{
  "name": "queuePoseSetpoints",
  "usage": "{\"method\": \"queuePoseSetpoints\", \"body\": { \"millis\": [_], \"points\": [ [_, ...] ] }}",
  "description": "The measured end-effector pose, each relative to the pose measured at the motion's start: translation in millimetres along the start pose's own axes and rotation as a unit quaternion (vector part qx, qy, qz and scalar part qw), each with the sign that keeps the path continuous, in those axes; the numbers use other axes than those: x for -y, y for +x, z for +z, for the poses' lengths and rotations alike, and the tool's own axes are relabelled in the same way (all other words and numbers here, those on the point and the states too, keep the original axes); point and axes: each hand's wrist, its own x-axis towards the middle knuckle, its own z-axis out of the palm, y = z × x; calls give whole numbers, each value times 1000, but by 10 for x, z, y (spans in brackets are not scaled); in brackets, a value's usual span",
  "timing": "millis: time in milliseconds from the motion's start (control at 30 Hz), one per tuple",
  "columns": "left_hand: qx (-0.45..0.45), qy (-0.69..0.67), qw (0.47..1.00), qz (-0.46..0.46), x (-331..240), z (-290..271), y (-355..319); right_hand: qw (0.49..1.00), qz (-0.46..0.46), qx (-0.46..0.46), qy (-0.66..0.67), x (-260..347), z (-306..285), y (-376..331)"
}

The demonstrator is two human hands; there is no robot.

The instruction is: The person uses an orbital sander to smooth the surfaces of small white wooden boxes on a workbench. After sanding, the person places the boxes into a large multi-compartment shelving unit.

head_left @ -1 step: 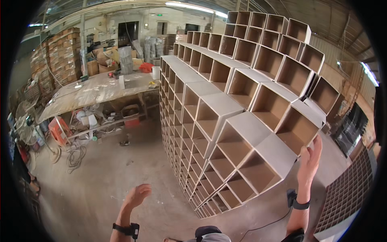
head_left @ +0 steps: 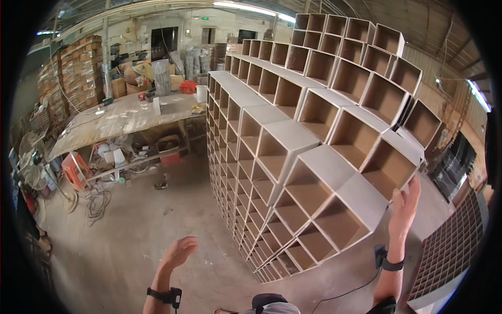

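Basically, one tall stack and two hands, largest to smallest:

- Grid stack (head_left: 293,157): tall cardboard honeycomb of open square cells, standing on the concrete floor (head_left: 130,235), filling the middle and right of view. The upper rows step back toward the top right. The cells in view look empty.
- Bench (head_left: 125,118): long, dusty, well apart to the left rear, with a white bucket (head_left: 201,93) and small clutter on top, and crates and cable underneath.
- Carton wall (head_left: 78,73): stacked brown boxes behind the bench.
- Flat grid (head_left: 449,251): a fine-celled panel at lower right, just beside the right arm.
- Right hand (head_left: 403,206): raised, fingers straight and together, flat against the outer edge of a right-hand cell. It grips nothing; looks like a press or a steadying touch.
- Left hand (head_left: 180,251): open and loosely spread, palm down, in the air over the floor, apart from the stack and holding nothing.
- Wrist bands: a dark one on each wrist; a cable runs from the right one.
- Step, as I read it: steadying or squaring the stack from its right flank, one hand in contact and the other free.
- Next move would call for the left hand on the near face so the push is balanced; cardboard this tall will likely flex or lean if loaded from one side only.
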Motion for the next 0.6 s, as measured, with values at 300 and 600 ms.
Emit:
{"method": "queuePoseSetpoints", "body": {
  "millis": [300,600],
  "points": [
    [115,-102,986,71,65,-180,1387,997,9,-47,-65,-50,-68,1],
    [125,-62,986,89,-54,-695,2658,985,42,-97,-133,13,-75,126]
  ]
}}
